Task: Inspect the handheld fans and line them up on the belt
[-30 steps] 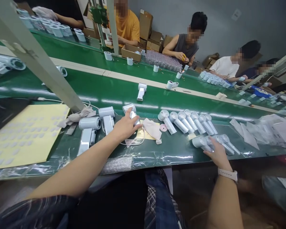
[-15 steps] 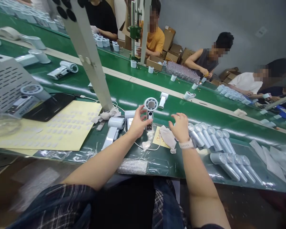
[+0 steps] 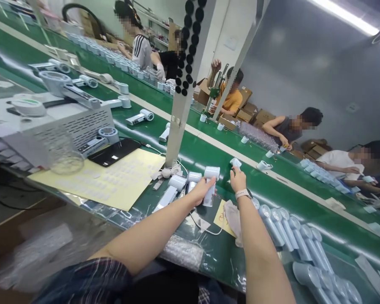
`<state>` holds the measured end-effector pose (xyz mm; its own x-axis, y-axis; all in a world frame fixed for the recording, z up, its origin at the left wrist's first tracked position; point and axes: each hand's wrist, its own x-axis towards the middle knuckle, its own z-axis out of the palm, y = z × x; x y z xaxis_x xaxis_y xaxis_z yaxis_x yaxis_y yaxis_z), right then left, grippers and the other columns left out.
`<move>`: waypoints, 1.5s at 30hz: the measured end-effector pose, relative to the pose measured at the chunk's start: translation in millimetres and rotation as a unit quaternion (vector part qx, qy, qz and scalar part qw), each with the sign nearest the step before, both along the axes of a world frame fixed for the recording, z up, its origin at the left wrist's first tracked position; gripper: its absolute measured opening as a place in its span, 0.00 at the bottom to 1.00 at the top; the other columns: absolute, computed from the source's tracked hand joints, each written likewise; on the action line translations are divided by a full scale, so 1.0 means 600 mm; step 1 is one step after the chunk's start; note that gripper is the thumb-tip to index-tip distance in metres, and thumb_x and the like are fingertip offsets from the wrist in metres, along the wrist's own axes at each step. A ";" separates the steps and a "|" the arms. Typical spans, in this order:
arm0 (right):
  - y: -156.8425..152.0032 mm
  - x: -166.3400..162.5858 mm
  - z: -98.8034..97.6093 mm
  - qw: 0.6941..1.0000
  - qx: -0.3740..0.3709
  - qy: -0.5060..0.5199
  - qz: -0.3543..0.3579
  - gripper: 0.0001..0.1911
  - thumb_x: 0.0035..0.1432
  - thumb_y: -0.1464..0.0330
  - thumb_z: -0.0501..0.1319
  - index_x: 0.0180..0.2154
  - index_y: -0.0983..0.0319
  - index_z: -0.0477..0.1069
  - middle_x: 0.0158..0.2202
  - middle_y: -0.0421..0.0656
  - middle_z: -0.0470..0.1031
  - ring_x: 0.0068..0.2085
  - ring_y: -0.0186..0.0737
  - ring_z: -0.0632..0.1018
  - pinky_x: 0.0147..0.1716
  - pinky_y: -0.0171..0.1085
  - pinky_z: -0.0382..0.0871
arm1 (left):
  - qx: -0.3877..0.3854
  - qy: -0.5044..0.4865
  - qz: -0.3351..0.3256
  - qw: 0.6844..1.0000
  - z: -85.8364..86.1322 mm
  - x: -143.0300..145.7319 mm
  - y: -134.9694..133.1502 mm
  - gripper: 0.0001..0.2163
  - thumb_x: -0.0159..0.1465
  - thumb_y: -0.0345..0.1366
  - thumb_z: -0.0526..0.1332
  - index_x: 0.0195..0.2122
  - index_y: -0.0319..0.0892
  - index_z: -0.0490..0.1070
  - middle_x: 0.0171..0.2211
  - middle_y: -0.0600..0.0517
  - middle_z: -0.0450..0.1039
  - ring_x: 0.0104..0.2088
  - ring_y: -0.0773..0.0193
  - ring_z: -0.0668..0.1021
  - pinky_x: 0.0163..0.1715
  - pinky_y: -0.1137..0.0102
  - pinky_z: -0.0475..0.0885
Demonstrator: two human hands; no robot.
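My left hand (image 3: 202, 192) is closed around the handle of a light-blue handheld fan (image 3: 212, 172), held upright over the near bench. Reaching forward to the green belt, my right hand (image 3: 238, 179) has its fingers closed on another handheld fan (image 3: 236, 161); its head shows beyond the fingers and its handle is hidden. Left of my left hand lie more fans (image 3: 176, 182), beside a white cable (image 3: 209, 231). A pale cloth glove (image 3: 233, 215) rests on a yellow note (image 3: 221, 217), near my right forearm.
Rows of fans (image 3: 294, 232) lie at the right. A metal post (image 3: 180, 114) rises by the belt (image 3: 205, 154). Left are a yellow sheet of stickers (image 3: 126, 190), a black tray (image 3: 114, 153) and a vented box (image 3: 91, 120). Co-workers sit across the belt.
My right hand has moved forward from open air onto the fan on the belt. The fan in my left hand has turned, so its ring face no longer points at me. The view has shifted left.
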<state>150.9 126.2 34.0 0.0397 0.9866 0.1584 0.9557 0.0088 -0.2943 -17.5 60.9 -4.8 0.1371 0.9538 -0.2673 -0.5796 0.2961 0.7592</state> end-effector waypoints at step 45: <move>-0.339 -0.112 -0.056 0.735 -0.119 0.662 0.081 0.24 0.60 0.46 0.62 0.30 0.59 0.65 0.15 0.28 0.57 0.15 0.28 0.61 0.17 0.30 0.56 | 0.132 -0.205 -0.077 0.967 0.048 -0.005 -0.071 0.35 0.35 0.71 0.68 0.21 0.39 0.69 0.37 0.44 0.81 0.50 0.43 0.80 0.51 0.57 0.75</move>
<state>83.7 -77.5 0.5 -0.1173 0.9889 -0.0912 -0.1783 -0.1113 -0.9777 -20.8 18.5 24.2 0.3267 0.9409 0.0892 -0.8117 0.2310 0.5364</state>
